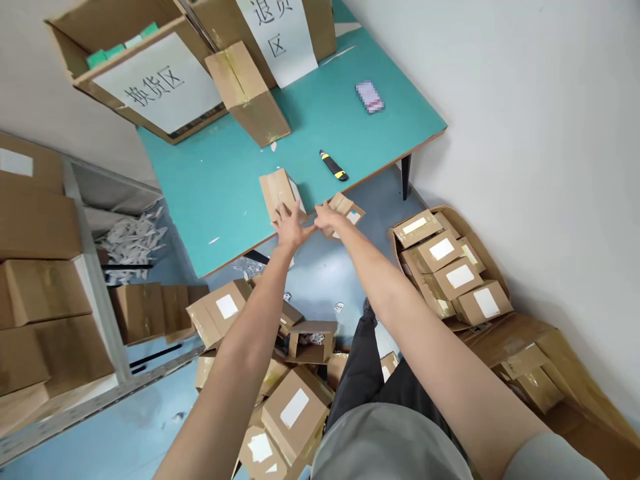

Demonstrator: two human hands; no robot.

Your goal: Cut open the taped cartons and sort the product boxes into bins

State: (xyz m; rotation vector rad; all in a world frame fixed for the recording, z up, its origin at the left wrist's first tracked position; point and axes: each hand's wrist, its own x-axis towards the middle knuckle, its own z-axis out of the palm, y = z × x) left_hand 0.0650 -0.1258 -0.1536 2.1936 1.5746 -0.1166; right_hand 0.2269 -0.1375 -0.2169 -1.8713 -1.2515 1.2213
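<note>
A small cardboard box lies near the front edge of the teal table, a white label on its right side. My left hand rests at the near end of this box with its fingers spread, the thumb pointing toward my other hand. Just past the table edge, my right hand is closed on a second small cardboard box, which has a white label with a blue mark. My fingers hide part of that box. A black and yellow utility knife lies on the table beyond my hands.
On the teal table stand large cartons with paper signs, a closed carton and a blurred phone-like item. Labelled boxes fill a big carton at right. More boxes crowd the floor; shelving stands left.
</note>
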